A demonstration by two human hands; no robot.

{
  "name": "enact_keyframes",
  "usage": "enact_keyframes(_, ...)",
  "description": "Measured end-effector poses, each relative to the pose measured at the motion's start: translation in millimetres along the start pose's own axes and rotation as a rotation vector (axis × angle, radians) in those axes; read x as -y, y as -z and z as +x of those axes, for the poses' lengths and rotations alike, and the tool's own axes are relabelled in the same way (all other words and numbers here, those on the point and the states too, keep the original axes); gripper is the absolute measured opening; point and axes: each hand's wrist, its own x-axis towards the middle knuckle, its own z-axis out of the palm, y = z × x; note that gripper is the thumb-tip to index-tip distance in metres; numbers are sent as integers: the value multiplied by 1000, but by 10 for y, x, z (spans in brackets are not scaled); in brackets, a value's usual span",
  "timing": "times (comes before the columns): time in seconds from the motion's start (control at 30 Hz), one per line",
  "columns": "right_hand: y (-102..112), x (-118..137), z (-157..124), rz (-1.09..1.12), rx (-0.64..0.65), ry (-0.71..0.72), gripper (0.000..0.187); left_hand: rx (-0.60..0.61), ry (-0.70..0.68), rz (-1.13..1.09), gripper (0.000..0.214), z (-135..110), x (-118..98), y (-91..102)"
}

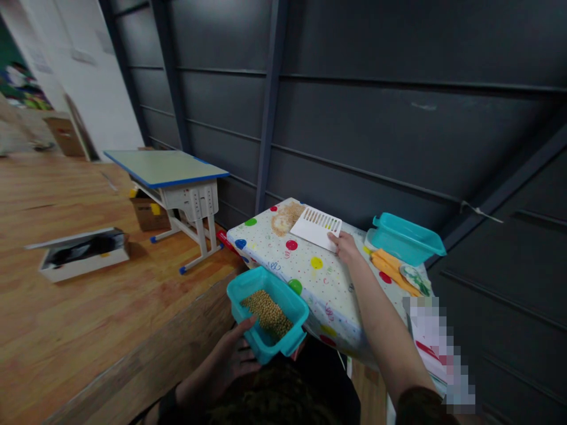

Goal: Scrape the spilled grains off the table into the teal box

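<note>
My left hand (234,357) grips a teal plastic box (267,313) from below, holding it just off the near edge of the table; the box holds small tan beans (268,313). My right hand (344,245) reaches across the table and pinches the near corner of a white slotted scraper card (315,227). Beyond the card's far end lies a heap of tan grain (286,217) on the polka-dot tablecloth (274,254).
A teal lid (405,238) and an orange object (390,268) lie at the table's right end. A blue-edged desk (163,168) and an open white box (82,252) stand on the wooden floor to the left. A dark panelled wall runs behind.
</note>
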Motion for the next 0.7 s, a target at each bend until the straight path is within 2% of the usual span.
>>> enact_keyframes(0.13, 115, -21, -9, -20, 37, -30, 20, 29, -34, -17, 54, 20, 32, 62)
enact_keyframes(0.23, 127, -49, 29, -10, -20, 8, 24, 8, -1, 19, 61, 11, 13, 50)
enact_keyframes(0.4, 67, -28, 71, 29, -108, 59, 25, -9, 17, 18, 52, -45, -39, -23)
enact_keyframes(0.47, 43, 22, 47, 60, -62, 57, 24, -3, 14, 0, 52, -84, -55, -50)
enact_keyframes(0.63, 12, 112, -95, 39, 207, -59, 24, 22, 7, 3, 57, -161, -63, -74)
enact_keyframes(0.7, 9, 91, -137, 12, 229, -94, 23, 35, 7, 11, 60, -146, -40, -42)
